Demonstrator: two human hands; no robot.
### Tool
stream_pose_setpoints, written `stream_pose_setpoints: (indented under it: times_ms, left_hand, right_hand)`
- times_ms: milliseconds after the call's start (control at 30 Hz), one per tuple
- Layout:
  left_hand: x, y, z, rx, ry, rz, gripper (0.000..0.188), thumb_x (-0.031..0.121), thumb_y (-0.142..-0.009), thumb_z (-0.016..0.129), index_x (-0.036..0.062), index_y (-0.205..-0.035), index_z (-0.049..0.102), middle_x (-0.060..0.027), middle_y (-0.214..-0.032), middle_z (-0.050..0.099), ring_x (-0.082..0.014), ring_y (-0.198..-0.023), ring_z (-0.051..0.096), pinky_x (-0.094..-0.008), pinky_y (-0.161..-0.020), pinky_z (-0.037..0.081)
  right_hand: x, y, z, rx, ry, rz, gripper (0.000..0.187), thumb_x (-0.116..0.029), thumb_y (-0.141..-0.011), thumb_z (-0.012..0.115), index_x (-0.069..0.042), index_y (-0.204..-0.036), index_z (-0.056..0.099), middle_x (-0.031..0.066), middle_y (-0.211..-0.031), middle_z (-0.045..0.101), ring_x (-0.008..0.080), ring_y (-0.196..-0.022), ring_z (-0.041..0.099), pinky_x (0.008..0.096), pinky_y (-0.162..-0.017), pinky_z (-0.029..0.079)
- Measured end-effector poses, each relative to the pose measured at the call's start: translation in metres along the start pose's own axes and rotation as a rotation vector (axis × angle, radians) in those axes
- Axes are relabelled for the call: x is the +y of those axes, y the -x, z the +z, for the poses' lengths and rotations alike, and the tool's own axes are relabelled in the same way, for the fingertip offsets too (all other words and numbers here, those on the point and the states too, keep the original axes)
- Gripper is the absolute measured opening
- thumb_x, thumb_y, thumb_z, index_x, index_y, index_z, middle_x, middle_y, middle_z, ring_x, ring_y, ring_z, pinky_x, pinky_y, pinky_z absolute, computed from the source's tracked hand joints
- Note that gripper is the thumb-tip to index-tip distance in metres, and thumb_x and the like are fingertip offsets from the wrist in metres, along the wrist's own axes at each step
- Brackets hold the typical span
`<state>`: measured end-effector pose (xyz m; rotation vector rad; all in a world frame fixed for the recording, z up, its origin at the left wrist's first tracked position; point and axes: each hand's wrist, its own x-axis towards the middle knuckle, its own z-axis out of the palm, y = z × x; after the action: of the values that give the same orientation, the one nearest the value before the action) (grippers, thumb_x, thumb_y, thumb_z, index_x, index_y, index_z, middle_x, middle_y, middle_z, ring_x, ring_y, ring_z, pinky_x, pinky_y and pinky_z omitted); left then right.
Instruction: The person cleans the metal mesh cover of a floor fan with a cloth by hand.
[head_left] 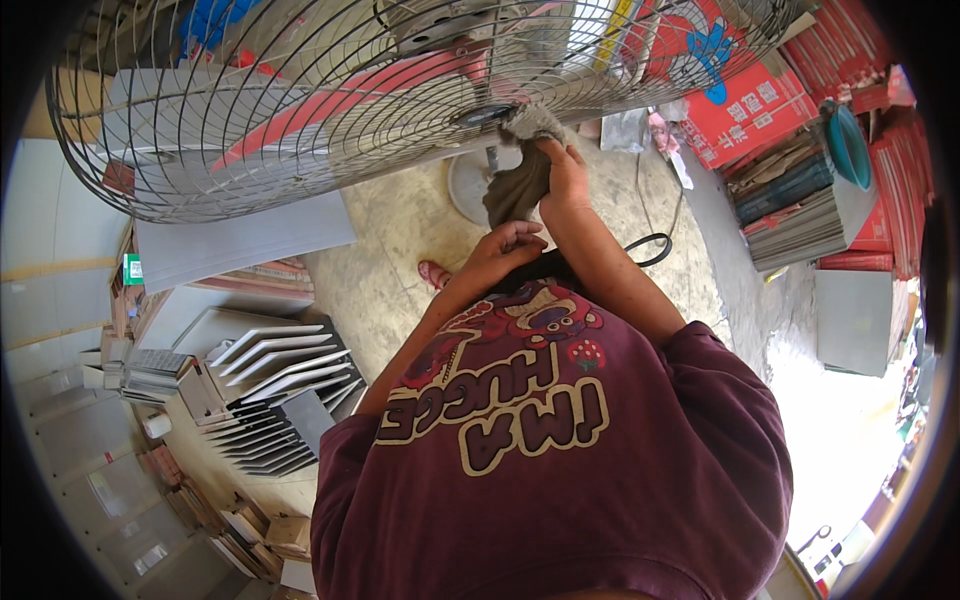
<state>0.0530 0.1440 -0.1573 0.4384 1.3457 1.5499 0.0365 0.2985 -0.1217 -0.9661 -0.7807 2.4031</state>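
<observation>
A grey-brown rag (518,185) hangs bunched from my right hand (566,180), whose fingers are closed round it. Its upper end lies against the wire guard of a large fan (300,130), close to the guard's hub (487,115). Red blades (350,95) show behind the wires. My left hand (508,247) is in front of my chest, just below the rag's lower end. Its fingers are loosely bent and apart, with nothing visible in them. A black strap or cord loop (655,245) sticks out beside my right forearm.
The fan's round base (465,190) stands on the concrete floor (370,240). To the left are a rack of thin panels (275,390) and a grey sheet (240,235). Stacked boards (810,225), a red box (750,115) and a teal basin (848,145) line the right.
</observation>
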Motion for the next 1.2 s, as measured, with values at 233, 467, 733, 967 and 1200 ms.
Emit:
stream_pose_setpoints:
  times_ms: [233, 467, 733, 967, 1200]
  left_hand:
    - [0.006, 0.004, 0.003, 0.130, -0.023, 0.071, 0.032, 0.018, -0.090, 0.054, 0.0006, -0.116, 0.050, -0.0098, -0.104, 0.060, -0.0146, -0.097, 0.055, -0.0272, -0.084, 0.043]
    - [0.026, 0.017, 0.000, 0.631, 0.044, 0.470, 0.036, 0.029, -0.094, 0.041, -0.0009, -0.111, 0.053, -0.0085, -0.102, 0.059, -0.0172, -0.097, 0.055, -0.0310, -0.089, 0.040]
    - [0.040, 0.025, -0.002, 0.501, 0.350, 0.493, 0.051, 0.040, -0.095, 0.034, 0.0018, -0.128, 0.040, -0.0088, -0.125, 0.047, -0.0208, -0.114, 0.045, -0.0359, -0.097, 0.034]
    - [0.057, 0.034, 0.000, 0.491, 0.279, 0.518, 0.044, 0.034, -0.094, 0.045, -0.0021, -0.119, 0.049, -0.0076, -0.118, 0.053, -0.0153, -0.108, 0.048, -0.0303, -0.094, 0.035]
    - [0.058, 0.033, -0.002, 0.737, 0.282, 0.594, 0.027, 0.017, -0.083, 0.065, -0.0013, -0.100, 0.057, -0.0025, -0.093, 0.058, -0.0084, -0.082, 0.051, -0.0239, -0.073, 0.040]
  right_hand:
    - [-0.024, 0.029, 0.018, -0.131, -0.019, -0.352, 0.027, -0.005, -0.082, 0.058, -0.006, -0.108, 0.053, 0.0045, -0.093, 0.060, 0.0135, -0.080, 0.057, 0.0265, -0.066, 0.048]
    - [-0.016, 0.054, 0.027, -0.584, 0.298, -0.400, 0.034, 0.005, -0.079, 0.055, -0.010, -0.110, 0.055, -0.0045, -0.089, 0.057, 0.0013, -0.069, 0.048, 0.0154, -0.058, 0.039]
    - [-0.009, 0.063, 0.019, -0.783, 0.452, -0.002, 0.028, -0.008, -0.085, 0.057, -0.006, -0.113, 0.053, 0.0008, -0.090, 0.060, 0.0070, -0.070, 0.056, 0.0214, -0.059, 0.047]
    - [-0.002, 0.066, 0.014, -0.675, 0.434, 0.123, 0.035, -0.024, -0.086, 0.055, 0.002, -0.111, 0.054, 0.0063, -0.092, 0.061, 0.0125, -0.080, 0.057, 0.0245, -0.072, 0.047]
    - [-0.004, 0.066, 0.012, -0.627, 0.492, 0.262, 0.040, -0.030, -0.086, 0.057, 0.003, -0.107, 0.056, 0.0074, -0.093, 0.061, 0.0116, -0.084, 0.056, 0.0243, -0.074, 0.046]
